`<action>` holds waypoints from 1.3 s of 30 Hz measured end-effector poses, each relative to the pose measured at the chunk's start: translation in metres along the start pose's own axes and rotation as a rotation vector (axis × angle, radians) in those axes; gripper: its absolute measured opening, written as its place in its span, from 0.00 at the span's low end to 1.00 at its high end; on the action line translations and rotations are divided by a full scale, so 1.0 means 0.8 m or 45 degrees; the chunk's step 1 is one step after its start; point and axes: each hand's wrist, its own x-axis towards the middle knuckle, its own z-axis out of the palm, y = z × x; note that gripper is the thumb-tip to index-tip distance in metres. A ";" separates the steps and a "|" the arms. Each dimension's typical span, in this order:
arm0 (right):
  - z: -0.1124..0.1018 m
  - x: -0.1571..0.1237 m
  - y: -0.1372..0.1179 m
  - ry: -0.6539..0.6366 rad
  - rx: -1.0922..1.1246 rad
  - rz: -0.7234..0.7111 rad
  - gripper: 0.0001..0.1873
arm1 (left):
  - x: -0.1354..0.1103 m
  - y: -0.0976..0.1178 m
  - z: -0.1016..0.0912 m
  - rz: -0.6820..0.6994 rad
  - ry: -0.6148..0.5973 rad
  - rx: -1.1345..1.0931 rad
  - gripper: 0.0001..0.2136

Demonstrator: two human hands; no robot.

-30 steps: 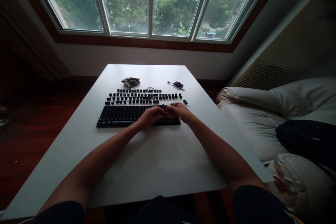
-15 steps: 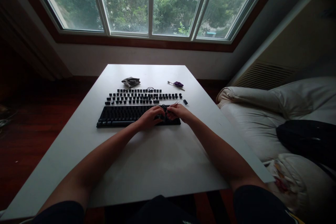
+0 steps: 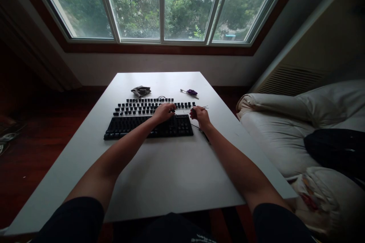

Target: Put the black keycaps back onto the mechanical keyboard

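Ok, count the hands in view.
2: the left hand by the far edge of the keyboard and the right hand near its far right corner. No other hand shows.

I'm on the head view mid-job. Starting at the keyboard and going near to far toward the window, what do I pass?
Black keyboard → loose black keycaps → crumpled cloth → pale wall → window.
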 end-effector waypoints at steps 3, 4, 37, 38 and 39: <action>0.000 0.001 0.000 -0.038 -0.043 -0.028 0.14 | 0.028 -0.001 0.014 -0.053 -0.025 0.136 0.11; 0.000 0.002 0.001 -0.039 -0.056 -0.028 0.15 | 0.035 -0.001 0.019 -0.072 -0.040 0.160 0.11; 0.002 0.000 0.002 -0.138 -0.152 -0.178 0.17 | 0.043 -0.027 0.034 -0.144 -0.096 0.265 0.11; 0.002 -0.001 0.000 -0.164 -0.154 -0.165 0.18 | 0.040 -0.026 0.031 -0.143 -0.078 0.258 0.11; 0.002 -0.002 -0.002 -0.196 -0.150 -0.142 0.18 | 0.037 -0.025 0.029 -0.144 -0.059 0.251 0.11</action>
